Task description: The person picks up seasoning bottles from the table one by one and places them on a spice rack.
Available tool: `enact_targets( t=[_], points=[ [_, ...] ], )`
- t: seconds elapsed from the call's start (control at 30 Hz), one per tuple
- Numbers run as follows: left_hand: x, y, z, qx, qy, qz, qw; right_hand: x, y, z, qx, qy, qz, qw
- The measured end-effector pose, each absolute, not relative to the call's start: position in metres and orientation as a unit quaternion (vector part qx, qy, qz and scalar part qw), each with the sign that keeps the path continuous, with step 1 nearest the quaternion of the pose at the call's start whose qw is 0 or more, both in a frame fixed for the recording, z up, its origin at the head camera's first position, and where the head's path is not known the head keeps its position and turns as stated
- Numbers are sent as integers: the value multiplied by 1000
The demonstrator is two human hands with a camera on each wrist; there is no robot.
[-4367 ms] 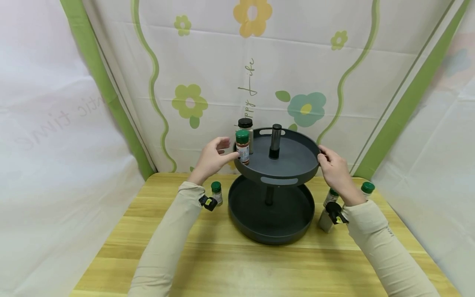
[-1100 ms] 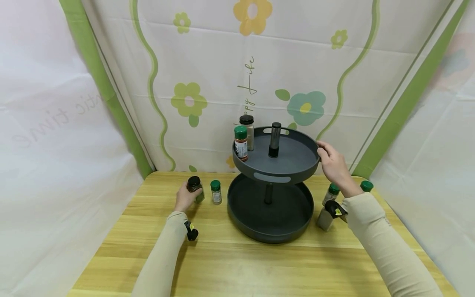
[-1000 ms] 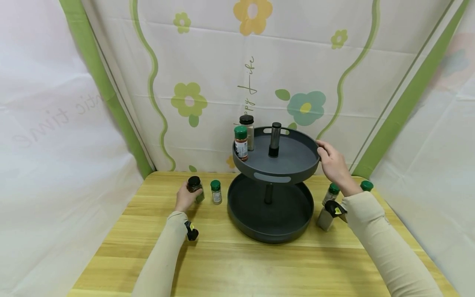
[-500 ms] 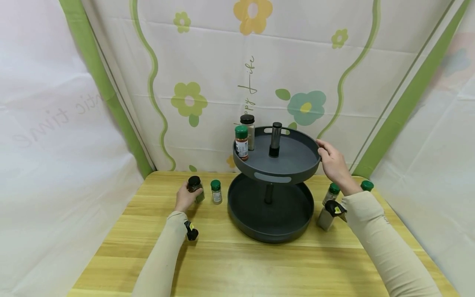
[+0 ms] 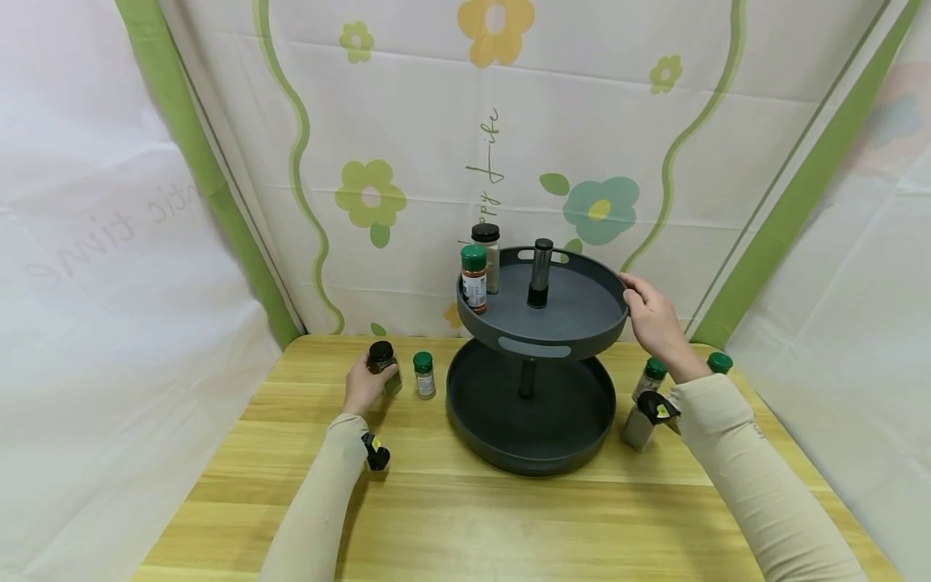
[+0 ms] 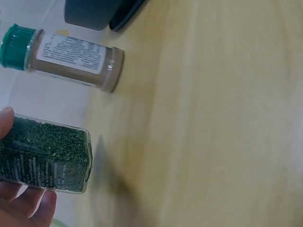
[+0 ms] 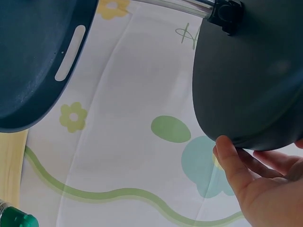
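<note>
My left hand (image 5: 364, 388) grips a clear jar of dried green herbs (image 6: 45, 153) with a black lid, at the table's left; its base looks barely off the wood. Just right of it stands a green-capped spice jar (image 5: 424, 377) with pale brown powder. My right hand (image 5: 655, 323) holds the right rim of the upper tray (image 5: 575, 311) of a two-tier dark grey rack, thumb on the outer wall in the right wrist view. On that tray's left side stand a green-capped jar of red spice (image 5: 474, 283) and a black-lidded jar (image 5: 490, 267).
The lower tray (image 5: 502, 436) sits on the wooden table (image 5: 465, 525). Right of it, partly behind my right wrist, are a green-capped jar (image 5: 650, 380), another green cap (image 5: 719, 363) and a grey-filled jar (image 5: 637, 430). A patterned curtain (image 5: 422, 121) hangs behind.
My left hand has left the red spice jar on the upper tray, moved down and left, and taken hold of the herb jar, now slightly raised. My right hand stays on the rim.
</note>
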State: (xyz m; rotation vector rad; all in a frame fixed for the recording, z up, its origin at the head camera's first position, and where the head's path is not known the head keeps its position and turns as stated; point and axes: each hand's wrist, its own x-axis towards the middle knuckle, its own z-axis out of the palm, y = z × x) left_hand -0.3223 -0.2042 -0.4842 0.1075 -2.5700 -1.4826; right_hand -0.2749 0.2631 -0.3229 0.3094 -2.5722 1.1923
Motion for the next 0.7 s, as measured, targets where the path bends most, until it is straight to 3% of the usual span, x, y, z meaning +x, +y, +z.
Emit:
enact_targets(
  t=[0.7],
  points=[
    [-316, -203, -461, 45, -850, -513, 113, -273, 261, -324, 110, -891, 412, 156]
  ],
)
